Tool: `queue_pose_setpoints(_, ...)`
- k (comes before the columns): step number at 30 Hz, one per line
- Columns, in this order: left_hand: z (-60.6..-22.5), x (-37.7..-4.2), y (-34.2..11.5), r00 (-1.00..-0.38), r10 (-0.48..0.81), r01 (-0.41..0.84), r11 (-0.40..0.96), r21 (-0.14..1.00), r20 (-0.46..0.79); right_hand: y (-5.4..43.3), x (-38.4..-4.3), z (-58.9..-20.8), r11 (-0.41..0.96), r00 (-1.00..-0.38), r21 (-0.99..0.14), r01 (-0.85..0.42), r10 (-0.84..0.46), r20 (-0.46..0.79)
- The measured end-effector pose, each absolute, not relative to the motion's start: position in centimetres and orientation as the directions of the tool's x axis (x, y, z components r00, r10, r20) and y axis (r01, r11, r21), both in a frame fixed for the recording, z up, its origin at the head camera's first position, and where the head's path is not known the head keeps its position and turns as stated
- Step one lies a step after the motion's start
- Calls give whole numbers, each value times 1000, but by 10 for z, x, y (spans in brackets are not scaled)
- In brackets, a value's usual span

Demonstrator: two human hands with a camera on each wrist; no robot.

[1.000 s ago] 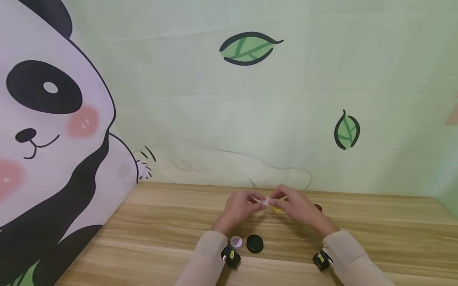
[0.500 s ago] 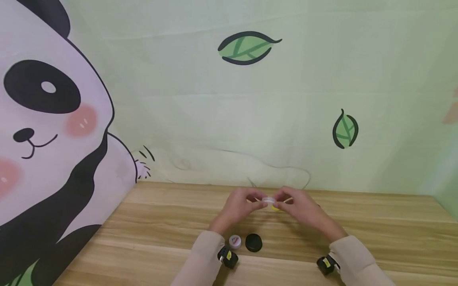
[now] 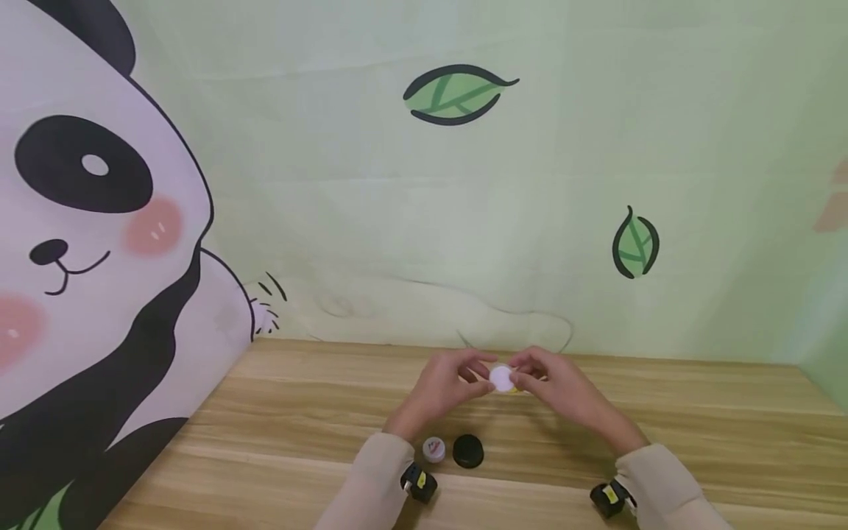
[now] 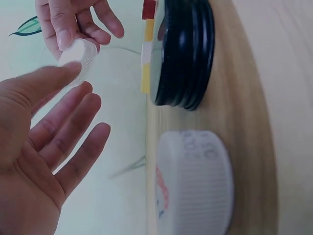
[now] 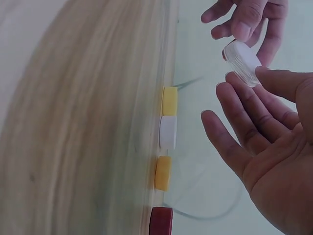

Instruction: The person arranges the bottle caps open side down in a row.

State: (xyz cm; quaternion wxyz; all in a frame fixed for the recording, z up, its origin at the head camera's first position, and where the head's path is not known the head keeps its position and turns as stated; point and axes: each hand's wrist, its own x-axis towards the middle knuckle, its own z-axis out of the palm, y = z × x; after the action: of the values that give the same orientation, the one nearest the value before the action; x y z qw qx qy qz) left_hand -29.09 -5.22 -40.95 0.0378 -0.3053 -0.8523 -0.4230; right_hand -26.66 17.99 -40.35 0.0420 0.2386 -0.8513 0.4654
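Note:
Between both hands, raised over the far part of the table, is a white plastic bottle cap (image 3: 501,378) with ribbed sides. Its flat round face is turned toward the head camera. My left hand (image 3: 445,386) pinches one side of its rim between thumb and fingers. On the opposite side, my right hand (image 3: 559,390) pinches it as well. In the left wrist view the thumb lies on the cap (image 4: 80,55), other fingers spread below. The right wrist view shows the cap (image 5: 243,62) tilted, fingertips of both hands at its edge.
Nearer me on the wooden table (image 3: 298,449) lie a white cap with red print (image 3: 433,450) and a black lid (image 3: 468,451). Beyond the hands stand a yellow cap (image 5: 169,101), a white cap (image 5: 168,132), an orange cap (image 5: 163,173) and a dark red cap (image 5: 161,221). A printed cloth backdrop (image 3: 331,184) rises behind.
The held bottle cap has turned from nearly edge-on to showing its round face to the head camera. Both hands stay close to where they were, the right forearm slightly further right.

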Motion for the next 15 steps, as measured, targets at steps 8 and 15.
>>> queue_pose_setpoints(8,-408,-288,-53,-775,532,598,446,666,340,182,-260,-398,392,-892,-834,-389,-387,234)
queue_pose_setpoints(15,-406,-287,-52,-761,543,615,430,661,355,185,-260,-395,383,-879,-832,-401,-416,232)
